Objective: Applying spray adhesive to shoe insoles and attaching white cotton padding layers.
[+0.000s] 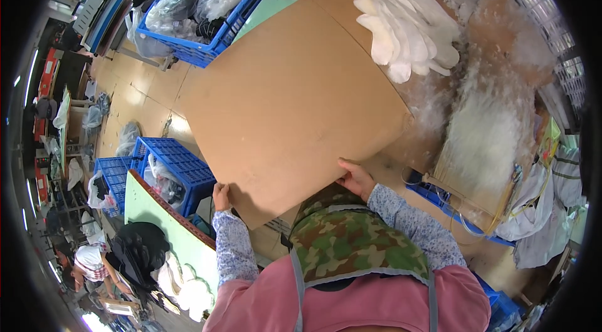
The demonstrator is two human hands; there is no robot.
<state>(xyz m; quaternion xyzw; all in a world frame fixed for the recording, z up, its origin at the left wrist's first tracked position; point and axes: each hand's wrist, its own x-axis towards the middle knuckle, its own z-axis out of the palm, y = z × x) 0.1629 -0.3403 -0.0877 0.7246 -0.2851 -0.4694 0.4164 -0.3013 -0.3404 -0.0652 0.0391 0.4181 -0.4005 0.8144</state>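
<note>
A large brown cardboard sheet [295,100] spreads out in front of me, tilted so that one corner points toward my body. My left hand [221,197] is closed on its near left edge. On the near right edge, my right hand [356,179] pinches the sheet, thumb on top and fingers mostly underneath. Beyond the sheet's right edge, a fanned pile of white, sock-shaped fabric pieces [411,31] lies on a brown work surface [433,125] dusted with white fluff.
Blue crates hold plastic-bagged goods, one at the far left [194,53] and another at the near left [179,159]. A pale green tabletop [144,206] carries a black bundle [141,247] and white pieces. To the right is a fluff-covered board [483,150]. Another person [91,263] works at lower left.
</note>
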